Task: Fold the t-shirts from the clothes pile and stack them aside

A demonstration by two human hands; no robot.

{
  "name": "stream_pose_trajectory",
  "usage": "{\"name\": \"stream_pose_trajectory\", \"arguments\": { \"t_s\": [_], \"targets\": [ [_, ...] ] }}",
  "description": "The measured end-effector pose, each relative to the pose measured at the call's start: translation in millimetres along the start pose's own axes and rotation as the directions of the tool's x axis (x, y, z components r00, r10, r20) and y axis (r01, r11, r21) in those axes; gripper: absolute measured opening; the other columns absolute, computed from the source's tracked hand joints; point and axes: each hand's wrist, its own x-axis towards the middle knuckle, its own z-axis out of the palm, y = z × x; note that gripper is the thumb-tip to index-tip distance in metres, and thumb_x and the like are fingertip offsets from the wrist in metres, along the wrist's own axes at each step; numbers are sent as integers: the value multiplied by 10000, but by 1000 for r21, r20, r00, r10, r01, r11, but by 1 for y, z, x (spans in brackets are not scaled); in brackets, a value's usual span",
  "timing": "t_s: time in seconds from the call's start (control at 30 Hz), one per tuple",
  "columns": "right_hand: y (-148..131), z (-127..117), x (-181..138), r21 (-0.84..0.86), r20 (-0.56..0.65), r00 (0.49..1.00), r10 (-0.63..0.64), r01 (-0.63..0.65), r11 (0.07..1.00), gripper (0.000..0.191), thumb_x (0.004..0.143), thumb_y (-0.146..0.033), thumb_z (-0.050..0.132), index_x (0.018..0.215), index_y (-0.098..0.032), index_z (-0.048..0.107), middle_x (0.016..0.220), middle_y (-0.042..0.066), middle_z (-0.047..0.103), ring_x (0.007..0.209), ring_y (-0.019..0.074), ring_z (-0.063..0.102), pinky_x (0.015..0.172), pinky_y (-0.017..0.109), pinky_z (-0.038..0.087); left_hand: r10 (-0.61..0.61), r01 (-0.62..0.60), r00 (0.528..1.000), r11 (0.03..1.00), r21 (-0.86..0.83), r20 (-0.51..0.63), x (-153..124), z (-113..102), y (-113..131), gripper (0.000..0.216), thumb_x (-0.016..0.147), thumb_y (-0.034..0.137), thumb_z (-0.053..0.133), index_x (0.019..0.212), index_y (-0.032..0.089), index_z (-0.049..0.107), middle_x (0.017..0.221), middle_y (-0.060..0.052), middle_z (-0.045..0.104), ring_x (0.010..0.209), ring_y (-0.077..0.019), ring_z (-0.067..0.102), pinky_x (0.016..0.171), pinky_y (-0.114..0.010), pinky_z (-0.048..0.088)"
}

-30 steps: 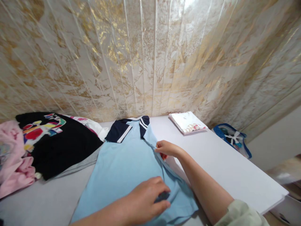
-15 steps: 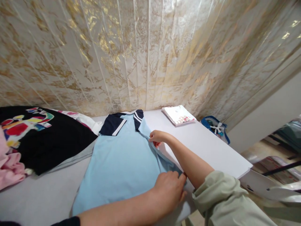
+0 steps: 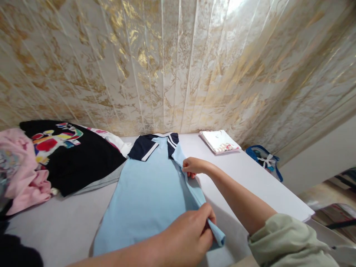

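Observation:
A light blue shirt (image 3: 147, 193) with navy sleeves and collar lies flat on the white table (image 3: 250, 181). My right hand (image 3: 193, 167) pinches the shirt's right edge about halfway up its length. My left hand (image 3: 186, 237) is closed on the same edge near the hem, lifting the lower right corner off the table. The edge between my hands is raised into a narrow fold.
A black shirt with a colourful print (image 3: 69, 155) and pink clothes (image 3: 19, 174) are piled at the left. A folded white garment (image 3: 219, 141) lies at the back right of the table. A blue bag (image 3: 265, 161) sits beyond the table's right side.
My left hand slid from the middle of the shirt to its lower right edge and took hold of it. The edge has lifted off the table. My right hand kept its pinch.

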Motion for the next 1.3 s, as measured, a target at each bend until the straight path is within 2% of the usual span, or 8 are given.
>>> {"name": "stream_pose_trajectory", "arguments": {
  "t_s": [0.17,0.27,0.43,0.7,0.87,1.07,1.2,1.3],
  "targets": [
    [-13,18,-4,-140,-71,980,-187,176,974,145,838,-216,519,775,-161,637,581,-29,614,466,81,517,517,186,398,-119,155,969,975,-159,218,-27,-4,-16,213,754,137,493,932,240,435,709,52,521,643,-116,481,607,-201,366],
    [-16,25,2,-246,-176,965,-193,147,958,176,836,-226,501,823,-180,671,666,-7,662,564,106,561,564,199,389,-197,265,913,952,-152,356,-28,14,-46,104,795,210,504,890,241,476,640,57,500,613,-126,474,623,-215,376],
    [-25,22,21,-362,-443,863,-245,78,929,181,865,-269,500,969,-222,640,958,33,698,852,158,625,678,223,393,-261,323,882,941,-101,392,-27,30,-73,139,872,310,423,901,255,548,611,43,486,636,-148,504,657,-238,400],
    [-51,22,66,-401,-567,808,-158,-104,910,267,831,-193,491,1090,-205,556,1063,96,681,939,239,640,709,294,430,-176,94,888,974,205,426,-25,11,-58,354,761,148,525,1076,276,623,751,4,559,789,-190,574,735,-271,423],
    [-55,15,78,-242,-581,803,-131,-16,970,215,850,-219,491,1033,-198,603,1050,84,689,934,207,636,731,266,428,-160,165,876,986,29,456,-47,-24,-42,365,793,280,576,1146,352,634,881,-6,643,856,-198,612,732,-258,451],
    [-26,17,35,-241,-586,772,-247,125,962,266,872,-268,513,1128,-237,579,1004,25,690,860,160,618,701,236,405,-226,305,908,934,-185,353,-69,-54,-49,465,874,457,465,1323,341,499,847,-1,705,781,-184,645,729,-283,483],
    [10,25,-31,-256,-519,820,-241,120,959,138,872,-287,499,898,-208,609,853,24,672,726,139,582,639,229,374,-231,226,971,972,-70,-65,-44,-82,-80,382,901,409,400,1140,200,613,824,-20,694,797,-178,647,744,-271,479],
    [29,52,-79,-248,-361,920,-152,62,967,120,848,-293,526,831,-202,602,788,17,656,679,135,562,598,226,338,-40,139,933,957,253,-358,1,-107,-108,312,904,281,373,987,190,659,1022,-63,687,977,-205,619,891,-308,450]
  ]
}}
